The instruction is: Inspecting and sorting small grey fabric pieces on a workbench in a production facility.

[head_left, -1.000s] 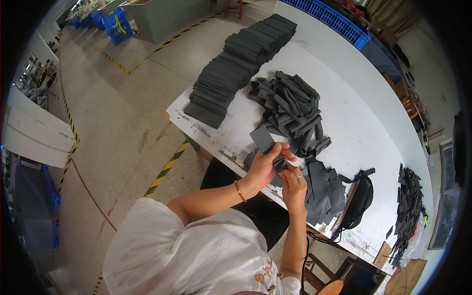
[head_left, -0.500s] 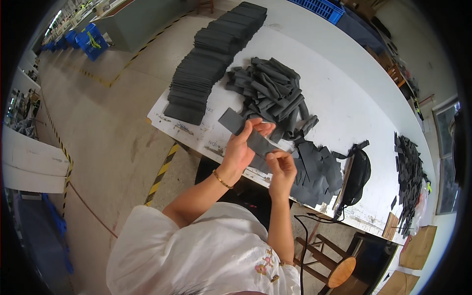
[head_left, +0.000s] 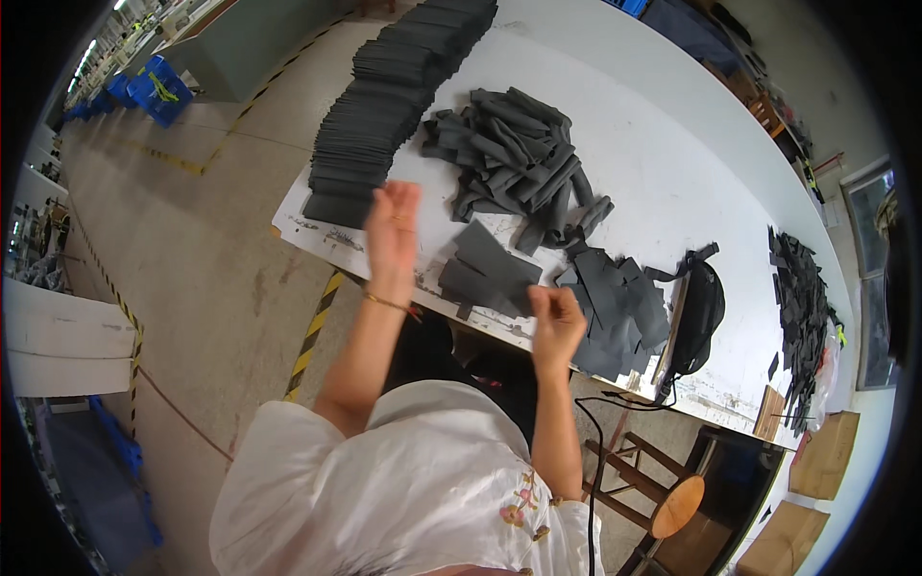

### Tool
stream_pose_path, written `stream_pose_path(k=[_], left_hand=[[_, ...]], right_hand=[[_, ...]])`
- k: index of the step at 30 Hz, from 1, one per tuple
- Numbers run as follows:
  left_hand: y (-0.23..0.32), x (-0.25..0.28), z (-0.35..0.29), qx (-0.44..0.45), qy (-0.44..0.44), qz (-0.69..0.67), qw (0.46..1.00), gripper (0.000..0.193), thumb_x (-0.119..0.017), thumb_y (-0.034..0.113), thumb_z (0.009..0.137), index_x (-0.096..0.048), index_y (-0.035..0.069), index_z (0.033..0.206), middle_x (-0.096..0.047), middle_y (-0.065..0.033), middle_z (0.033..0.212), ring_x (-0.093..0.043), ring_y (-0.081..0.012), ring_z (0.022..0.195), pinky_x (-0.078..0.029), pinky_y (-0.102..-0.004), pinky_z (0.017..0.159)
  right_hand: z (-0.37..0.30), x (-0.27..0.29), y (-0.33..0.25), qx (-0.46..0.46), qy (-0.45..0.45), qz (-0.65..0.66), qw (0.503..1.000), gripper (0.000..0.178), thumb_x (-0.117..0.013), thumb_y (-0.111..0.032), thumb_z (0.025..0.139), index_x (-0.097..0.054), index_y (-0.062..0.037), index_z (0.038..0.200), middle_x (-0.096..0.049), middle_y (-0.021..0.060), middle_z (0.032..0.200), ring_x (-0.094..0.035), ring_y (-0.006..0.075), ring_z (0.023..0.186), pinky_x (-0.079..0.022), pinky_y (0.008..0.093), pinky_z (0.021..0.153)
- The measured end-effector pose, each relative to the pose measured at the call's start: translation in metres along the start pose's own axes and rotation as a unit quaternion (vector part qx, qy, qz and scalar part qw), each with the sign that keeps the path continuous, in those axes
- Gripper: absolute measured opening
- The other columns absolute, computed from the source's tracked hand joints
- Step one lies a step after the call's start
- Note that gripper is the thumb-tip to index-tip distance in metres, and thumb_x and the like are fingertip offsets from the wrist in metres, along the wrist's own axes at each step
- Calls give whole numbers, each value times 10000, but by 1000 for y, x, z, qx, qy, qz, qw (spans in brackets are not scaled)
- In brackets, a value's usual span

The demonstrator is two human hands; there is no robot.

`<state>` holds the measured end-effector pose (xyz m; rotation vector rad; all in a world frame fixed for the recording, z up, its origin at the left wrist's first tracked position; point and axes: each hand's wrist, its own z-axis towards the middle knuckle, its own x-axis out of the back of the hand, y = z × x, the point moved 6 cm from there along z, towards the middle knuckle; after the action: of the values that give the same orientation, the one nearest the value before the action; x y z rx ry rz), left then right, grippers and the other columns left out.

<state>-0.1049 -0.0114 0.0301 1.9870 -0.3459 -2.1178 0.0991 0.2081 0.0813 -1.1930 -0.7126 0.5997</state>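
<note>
Head view: left hand [head_left: 392,235] unclenched, right hand [head_left: 558,324] pinching grey strip [head_left: 494,255], writing [head_left: 344,237] on table [head_left: 643,173].

No words can be surely read. A line of dark handwriting [head_left: 344,237] stands on the white desk [head_left: 624,163], near its edge and just left of the left hand [head_left: 392,235], too small and slanted to make out. Black-and-yellow striped warning tape [head_left: 315,328] marks the floor [head_left: 245,317] below and left of that hand, with more farther left.
</note>
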Motion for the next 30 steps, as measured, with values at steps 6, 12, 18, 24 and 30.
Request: stream_pose_path(k=[6,12,18,24,30], left_hand=[[-23,-50,26,38,-24,343,938,240,-596,182,956,-635,-24,1070,-695,-93,966,-663,-169,921,-536,-299,830],[-79,-110,53,-198,-299,637,682,82,-670,71,827,-693,35,898,-682,-48,911,-636,-190,848,-506,-315,744],[-128,-114,54,-304,-423,735,434,93,-719,111,728,-689,89,813,-600,-15,876,-542,-222,952,-443,-362,845],[-132,-122,62,-293,-402,747,441,101,-693,121,784,-673,81,874,-618,-33,881,-562,-240,930,-447,-378,844],[-83,-116,57,-124,-215,657,712,197,-534,223,979,-549,37,1043,-639,-121,748,-623,-228,580,-503,-337,541]], right_hand=[[24,17,52,-54,-36,-116,991,174,-730,-173,839,-686,-4,838,-602,50,639,-518,118,575,-402,281,537],[15,51,38,66,50,-379,921,99,-691,-143,828,-657,-61,873,-613,138,816,-596,347,749,-473,433,639],[34,109,45,96,126,-440,884,117,-676,-146,829,-640,-38,857,-605,125,863,-570,338,852,-462,419,718],[52,61,69,138,20,-682,718,140,-623,-157,836,-647,-28,882,-594,92,885,-562,261,883,-439,365,742],[54,55,80,196,-51,-688,697,45,-572,-106,799,-600,-84,826,-562,68,840,-558,241,836,-437,360,712]])
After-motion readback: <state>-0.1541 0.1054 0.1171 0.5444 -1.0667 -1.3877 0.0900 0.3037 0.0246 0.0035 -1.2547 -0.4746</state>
